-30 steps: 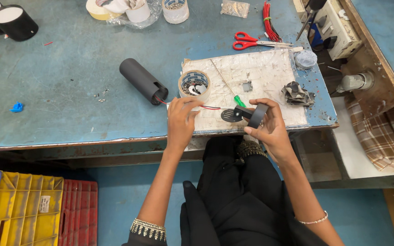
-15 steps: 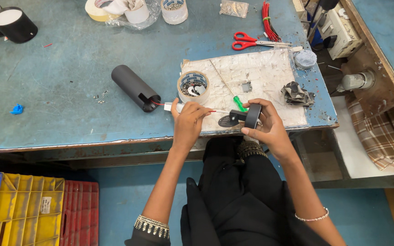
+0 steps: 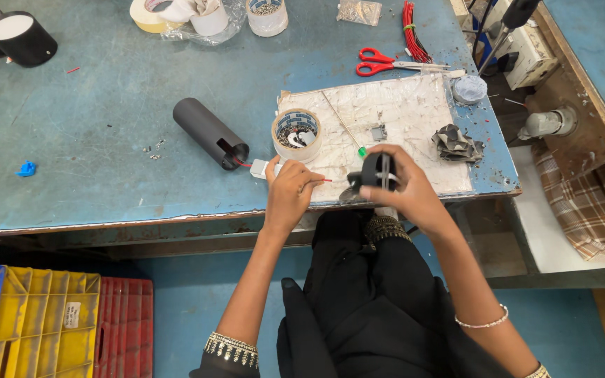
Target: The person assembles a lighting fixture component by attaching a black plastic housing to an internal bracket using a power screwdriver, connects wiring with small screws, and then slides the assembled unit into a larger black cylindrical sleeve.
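My right hand [image 3: 406, 190] grips a small black round part [image 3: 378, 172] upright above the front edge of the white work board [image 3: 400, 112]. My left hand [image 3: 290, 190] pinches a thin red wire [image 3: 321, 180] that runs toward that part. Just left of this hand a small white connector [image 3: 258, 169] lies on the bench, joined by a red wire to the open end of a black tube [image 3: 209, 132] lying on its side. A tape roll [image 3: 297, 134] holding small parts stands on the board just beyond my left hand.
Red scissors [image 3: 381, 63], a bundle of red wires [image 3: 413, 35], a crumpled grey piece [image 3: 455, 144] and a round grey lid [image 3: 469, 89] lie near the board. Black cylinders [image 3: 10, 33] stand at the far left. Yellow [image 3: 43, 322], red and blue crates sit on the floor.
My right hand has turned the black part upright and lifted it slightly. My left hand has drawn back toward the bench edge with the red wire.
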